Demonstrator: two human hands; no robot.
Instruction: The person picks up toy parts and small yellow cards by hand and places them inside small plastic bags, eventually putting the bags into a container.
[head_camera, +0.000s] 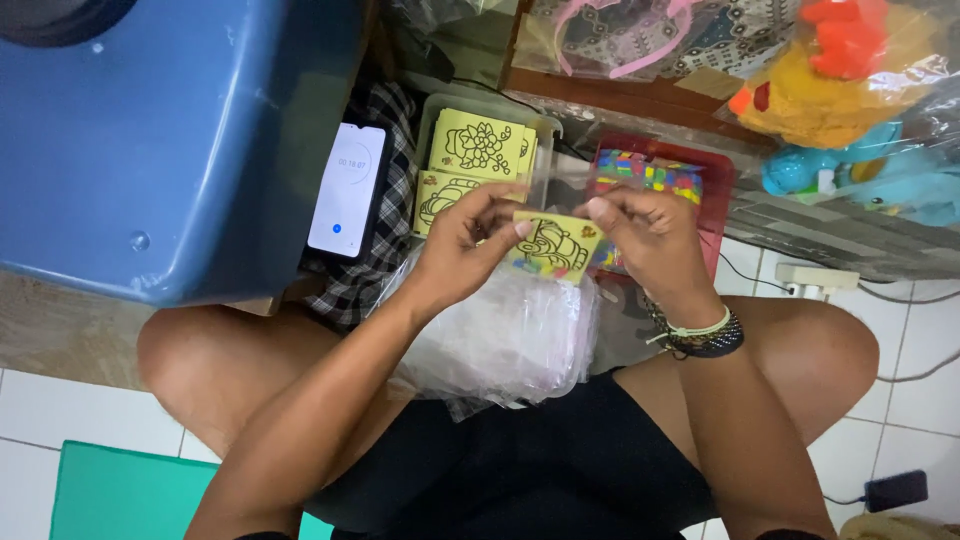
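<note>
Over my lap, I'm holding a yellow picture card (553, 247) between both hands. Left hand (468, 245) is pinching its left edge, right hand (645, 235) closing on the right edge. Likely light, thin, bendy, slick. Edge grip is looking best. Clear bags (505, 340) are lying underneath; more cards sitting in the tray (437, 110) ahead.
</note>
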